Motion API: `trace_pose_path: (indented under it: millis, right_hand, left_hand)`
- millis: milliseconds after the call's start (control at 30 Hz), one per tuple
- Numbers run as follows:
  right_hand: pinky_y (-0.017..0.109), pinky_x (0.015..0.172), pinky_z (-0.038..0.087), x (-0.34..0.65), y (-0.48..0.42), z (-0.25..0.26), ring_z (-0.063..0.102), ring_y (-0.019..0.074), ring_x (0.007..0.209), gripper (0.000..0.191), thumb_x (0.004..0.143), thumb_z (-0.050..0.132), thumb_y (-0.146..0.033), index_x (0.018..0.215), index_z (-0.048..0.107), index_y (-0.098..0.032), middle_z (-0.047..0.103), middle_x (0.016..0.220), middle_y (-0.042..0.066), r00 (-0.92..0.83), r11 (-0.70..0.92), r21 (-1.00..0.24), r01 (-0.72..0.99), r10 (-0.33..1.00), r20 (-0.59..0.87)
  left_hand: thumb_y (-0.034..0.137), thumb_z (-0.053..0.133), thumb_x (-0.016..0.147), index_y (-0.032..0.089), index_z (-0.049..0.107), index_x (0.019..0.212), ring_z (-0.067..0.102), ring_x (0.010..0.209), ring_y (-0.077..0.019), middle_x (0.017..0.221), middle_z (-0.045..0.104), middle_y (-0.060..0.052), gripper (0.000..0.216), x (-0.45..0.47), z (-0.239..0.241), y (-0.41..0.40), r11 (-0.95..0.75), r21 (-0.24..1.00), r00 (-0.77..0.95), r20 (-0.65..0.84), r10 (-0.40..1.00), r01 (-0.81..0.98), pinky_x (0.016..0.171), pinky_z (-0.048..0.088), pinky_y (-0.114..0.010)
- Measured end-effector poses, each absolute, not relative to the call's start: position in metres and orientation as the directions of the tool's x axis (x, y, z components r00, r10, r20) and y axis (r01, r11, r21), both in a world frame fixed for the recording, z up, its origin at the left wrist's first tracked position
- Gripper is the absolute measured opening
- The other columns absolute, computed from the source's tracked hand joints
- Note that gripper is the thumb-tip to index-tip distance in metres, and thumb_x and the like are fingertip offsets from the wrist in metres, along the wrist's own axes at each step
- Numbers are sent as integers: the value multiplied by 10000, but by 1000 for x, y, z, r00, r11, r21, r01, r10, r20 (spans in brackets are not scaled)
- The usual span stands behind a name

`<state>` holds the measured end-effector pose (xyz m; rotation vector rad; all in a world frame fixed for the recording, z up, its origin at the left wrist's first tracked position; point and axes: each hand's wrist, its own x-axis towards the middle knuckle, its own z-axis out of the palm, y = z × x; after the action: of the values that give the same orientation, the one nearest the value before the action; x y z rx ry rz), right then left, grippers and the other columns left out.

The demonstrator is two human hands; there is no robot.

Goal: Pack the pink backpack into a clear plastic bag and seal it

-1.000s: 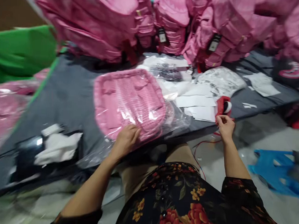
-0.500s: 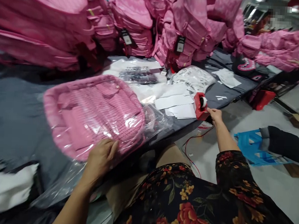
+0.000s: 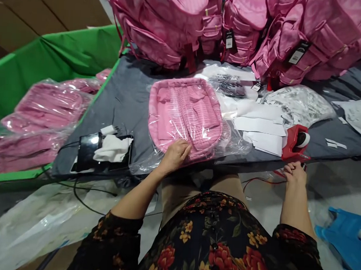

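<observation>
A pink backpack (image 3: 186,115) lies flat on the table inside a clear plastic bag (image 3: 148,163), its straps facing up. My left hand (image 3: 176,154) rests at the near edge of it, fingers curled and closed on the bag. To the right, a red tape dispenser (image 3: 290,144) with a white-cored roll stands at the table's front edge. My right hand (image 3: 296,173) is just in front of the dispenser, fingers pinched together. What is between those fingertips is too small to tell.
Pink backpacks (image 3: 243,25) with black tags stand along the back. A green-walled bin (image 3: 79,41) at left holds bagged backpacks. White paper slips (image 3: 259,125), a bag of printed pieces (image 3: 300,103) and a black device (image 3: 89,150) lie on the table (image 3: 122,95). A blue stool (image 3: 347,240) is at right.
The view has swung left, bringing the green bin and black device into sight. My left hand stays on the bag. My right hand remains at the dispenser, now lower in front of it.
</observation>
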<state>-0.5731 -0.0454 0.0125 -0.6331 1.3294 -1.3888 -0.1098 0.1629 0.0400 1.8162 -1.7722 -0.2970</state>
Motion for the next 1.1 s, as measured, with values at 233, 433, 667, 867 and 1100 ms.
trace_pose_path:
  millis: [233, 433, 667, 867, 1100]
  right_hand:
    - [163, 358, 172, -469, -10, 57, 168, 57, 428, 478, 885, 764, -505, 725, 405, -234, 255, 541, -122, 344, 88, -952, 294, -939, 20]
    - [249, 595, 293, -341, -3, 133, 399, 103, 606, 299, 962, 679, -424, 795, 553, -209, 527, 680, -32, 982, -730, -683, 0, -129, 138]
    - [282, 623, 208, -250, -26, 126, 496, 142, 656, 162, 932, 717, -358, 869, 657, -221, 659, 736, 6, 976, -981, -183, -58, -18, -215]
    - [257, 623, 277, -270, -39, 125, 570, 165, 722, 243, 888, 768, -374, 1034, 643, -225, 712, 890, 17, 881, -852, -226, -472, -463, -96]
    - [272, 641, 280, -289, -3, 112, 573, 178, 813, 192, 962, 682, -380, 933, 637, -195, 682, 934, 61, 980, -948, -253, -193, -201, 4]
  left_hand:
    - [335, 384, 1065, 197, 567, 667, 544, 756, -179, 766, 611, -50, 459, -109, 37, 161, 64, 540, 88, 251, -964, -839, 781, 471, -316]
    - [326, 383, 1070, 194, 569, 670, 556, 773, -183, 764, 605, -50, 461, -109, 38, 158, 64, 534, 90, 257, -962, -843, 796, 469, -319]
    - [310, 399, 1064, 195, 584, 680, 571, 785, -194, 779, 620, -60, 441, -110, 37, 156, 67, 521, 87, 266, -960, -851, 785, 468, -330]
    - [316, 397, 1061, 194, 589, 689, 577, 792, -200, 797, 630, -68, 436, -106, 29, 154, 86, 503, 64, 274, -959, -860, 772, 463, -331]
    - [330, 375, 1083, 183, 606, 720, 587, 814, -205, 820, 639, -77, 454, -109, 34, 153, 80, 497, 60, 259, -964, -864, 785, 469, -338]
